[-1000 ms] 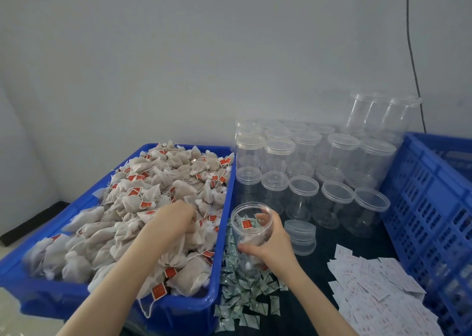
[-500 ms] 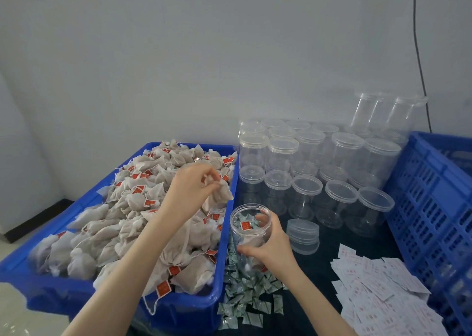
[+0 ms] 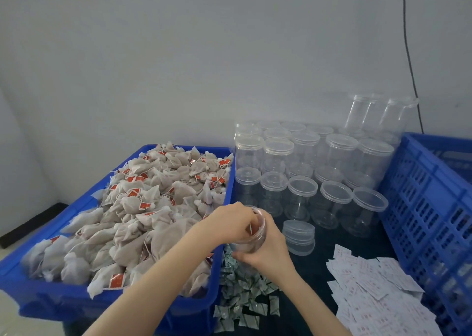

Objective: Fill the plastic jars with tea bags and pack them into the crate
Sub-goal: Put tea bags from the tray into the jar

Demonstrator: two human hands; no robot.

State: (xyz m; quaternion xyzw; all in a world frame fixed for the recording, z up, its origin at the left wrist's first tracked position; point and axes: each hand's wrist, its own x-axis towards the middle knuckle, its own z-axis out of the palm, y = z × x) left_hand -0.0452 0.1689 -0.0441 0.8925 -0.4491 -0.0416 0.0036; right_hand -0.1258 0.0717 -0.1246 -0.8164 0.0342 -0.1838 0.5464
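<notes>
Plain grey wall backs a dark worktable [image 3: 319,254] laid out so everything sits within reach. Her right hand [image 3: 268,248] wraps the open plastic jar [image 3: 251,236] near the table's front, steadying it just beside the blue tub [image 3: 224,279] heaped with tea bags [image 3: 143,215]. The left hand [image 3: 229,220] hovers over the jar's mouth, fingers curled down into it, seemingly pinching a tea bag, though motion blur hides the grip. Empty lidded jars [image 3: 301,182] wait behind; a loose lid [image 3: 298,236] rests alongside. The blue crate [image 3: 429,208] stands at her right for packing.
</notes>
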